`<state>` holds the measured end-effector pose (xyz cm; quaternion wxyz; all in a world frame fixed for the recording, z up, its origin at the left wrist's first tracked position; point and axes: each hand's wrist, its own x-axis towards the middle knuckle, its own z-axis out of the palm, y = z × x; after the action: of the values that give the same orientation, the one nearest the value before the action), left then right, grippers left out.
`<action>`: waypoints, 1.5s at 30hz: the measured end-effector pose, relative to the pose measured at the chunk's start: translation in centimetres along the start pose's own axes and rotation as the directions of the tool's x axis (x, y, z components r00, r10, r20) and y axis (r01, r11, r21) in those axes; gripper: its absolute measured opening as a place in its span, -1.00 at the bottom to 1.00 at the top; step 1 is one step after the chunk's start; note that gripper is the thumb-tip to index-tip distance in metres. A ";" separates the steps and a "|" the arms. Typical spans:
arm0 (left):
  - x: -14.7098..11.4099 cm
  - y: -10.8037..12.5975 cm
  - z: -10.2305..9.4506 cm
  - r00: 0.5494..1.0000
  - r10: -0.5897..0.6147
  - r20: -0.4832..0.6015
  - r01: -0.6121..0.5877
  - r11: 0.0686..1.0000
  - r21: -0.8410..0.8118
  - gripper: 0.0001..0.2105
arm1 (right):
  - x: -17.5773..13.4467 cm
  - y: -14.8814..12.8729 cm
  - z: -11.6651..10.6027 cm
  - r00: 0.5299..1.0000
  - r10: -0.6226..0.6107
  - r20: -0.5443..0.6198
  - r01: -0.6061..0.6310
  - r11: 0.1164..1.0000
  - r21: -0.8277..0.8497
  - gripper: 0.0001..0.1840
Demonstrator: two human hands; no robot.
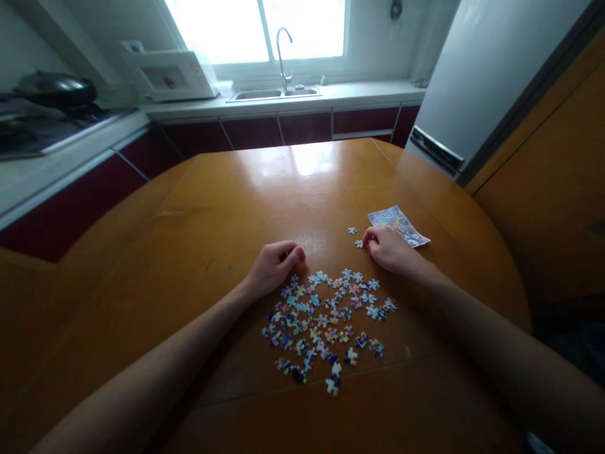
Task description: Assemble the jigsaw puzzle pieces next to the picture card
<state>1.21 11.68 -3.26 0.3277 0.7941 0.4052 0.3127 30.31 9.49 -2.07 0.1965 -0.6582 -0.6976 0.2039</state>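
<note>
At the far left, a dark pan [54, 91] sits on the stove [106, 123]. Right of it, on the counter, stands a white microwave [170, 75], any brand on it too blurred to read. Nearer, the left hand [271, 268] rests on the wooden table [189, 227], fingers curled and the thumb close to them; I cannot tell whether anything is inside. Beyond the table, at the far side, are the sink [258, 95] and its tap [282, 60]. The heap of puzzle pieces [322, 320] spreads on the near part of the table, between the forearms. To its far right lie two loose pieces [351, 231]. The right hand [388, 250] has its fingertips at the nearer one; whether they pinch it I cannot tell. Just beyond that hand lies a printed sheet [394, 217], its lettering too small to read. A grey fridge [482, 75] stands far right.
</note>
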 end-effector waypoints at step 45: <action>-0.2 0.6 0.3 1.000 0.008 -0.003 -0.008 1.000 -0.009 -0.70 | 0.0 0.9 0.3 1.000 -0.015 0.009 0.015 0.999 -0.039 -0.75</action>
<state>1.61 11.11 -3.04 0.3295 0.7937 0.4012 0.3170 30.90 9.55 -2.82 0.1821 -0.6559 -0.7072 0.1913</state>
